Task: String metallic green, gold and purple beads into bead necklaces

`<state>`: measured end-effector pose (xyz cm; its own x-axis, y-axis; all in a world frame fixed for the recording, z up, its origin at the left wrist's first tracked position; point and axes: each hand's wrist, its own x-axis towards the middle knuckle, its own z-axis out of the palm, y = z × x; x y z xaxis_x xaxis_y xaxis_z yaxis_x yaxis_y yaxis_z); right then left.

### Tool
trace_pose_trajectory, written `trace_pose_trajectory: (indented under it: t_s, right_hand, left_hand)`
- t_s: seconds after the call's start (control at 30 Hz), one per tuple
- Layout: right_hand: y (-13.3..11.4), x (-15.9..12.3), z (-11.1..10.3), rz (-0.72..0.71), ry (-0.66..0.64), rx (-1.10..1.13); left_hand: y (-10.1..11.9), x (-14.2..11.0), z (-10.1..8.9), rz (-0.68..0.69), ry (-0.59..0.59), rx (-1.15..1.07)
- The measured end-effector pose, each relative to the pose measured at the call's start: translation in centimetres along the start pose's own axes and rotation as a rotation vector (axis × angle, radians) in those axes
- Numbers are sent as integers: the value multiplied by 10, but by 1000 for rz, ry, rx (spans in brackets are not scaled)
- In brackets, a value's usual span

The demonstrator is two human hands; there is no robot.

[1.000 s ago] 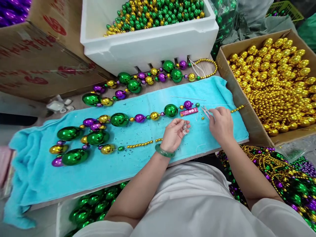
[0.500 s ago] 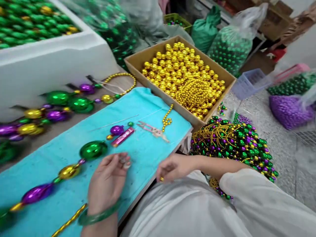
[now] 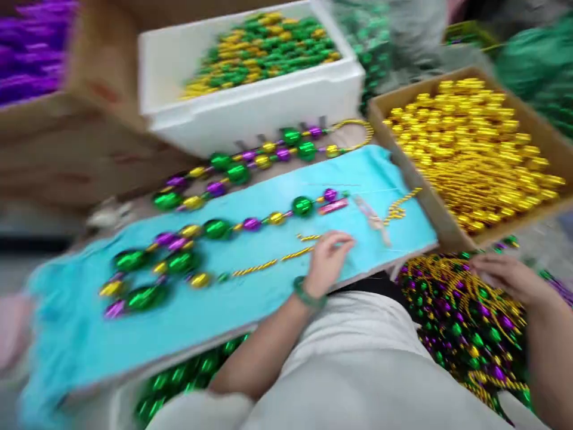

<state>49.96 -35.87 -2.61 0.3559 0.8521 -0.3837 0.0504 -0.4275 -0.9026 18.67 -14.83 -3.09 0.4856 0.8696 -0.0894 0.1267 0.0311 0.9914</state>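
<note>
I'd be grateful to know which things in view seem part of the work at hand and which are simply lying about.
Likely in use:
multicoloured bead strand
gold bead length
snips
blue towel beneath them
bead heap by the right hand

Probably just lying about:
white scraps, behind the towel
blurred pink item, left edge
green sack, top right
</note>
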Motion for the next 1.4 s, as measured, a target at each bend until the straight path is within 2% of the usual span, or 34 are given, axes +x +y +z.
trace_pose_trajectory:
  t_s: [0.03, 0.13, 0.2, 0.27, 0.33, 0.47, 0.63, 0.7, 0.77, 0.83, 0.9, 1.0, 1.07, 1.13, 1.27, 1.4]
  right_hand:
    - [-1, 7, 14, 47, -143, -2]
    - [-17, 26, 77, 33, -163, 86]
    - [-34, 35, 124, -15, -264, 162]
    - [-50, 44, 163, -53, -353, 164]
    - [-61, 54, 185, -99, -395, 130]
    - [-74, 64, 194, -179, -420, 31]
    - [-79, 65, 191, -218, -468, -54]
    - [-77, 67, 191, -225, -383, -83]
    - [-76, 71, 192, -252, -206, -125]
    - [-76, 76, 195, -317, -13, -160]
    - [-79, 80, 203, -360, 72, -114]
    - [-85, 86, 226, -290, -10, 32]
    - [-87, 90, 247, -220, -86, 35]
    - [-87, 94, 270, -212, -126, -61]
    - [-79, 99, 306, -352, -189, -292]
    - [-76, 105, 324, -494, -209, -471]
  left_hand:
    - [0, -4, 5, 114, -12, 89]
    - [-1, -11, 17, 376, -52, 303]
    - [-1, -16, 20, 497, -53, 379]
    - [0, -21, 19, 530, -16, 412]
    - [0, -24, 12, 483, 30, 399]
    - [-1, -30, -1, 397, 59, 284]
    - [-1, -34, -5, 412, 22, 97]
    - [-2, -33, -16, 408, -19, 87]
    - [-6, -31, -39, 351, -20, 192]
    - [-14, -29, -68, 242, 33, 402]
    - [-24, -29, -98, 159, 55, 643]
    - [-37, -32, -124, 139, -2, 914]
    - [-43, -34, -128, 147, -29, 1009]
    - [-45, -34, -126, 151, -27, 1057]
    - [-45, -33, -123, 168, -9, 1071]
    - [-45, -31, -126, 183, 21, 986]
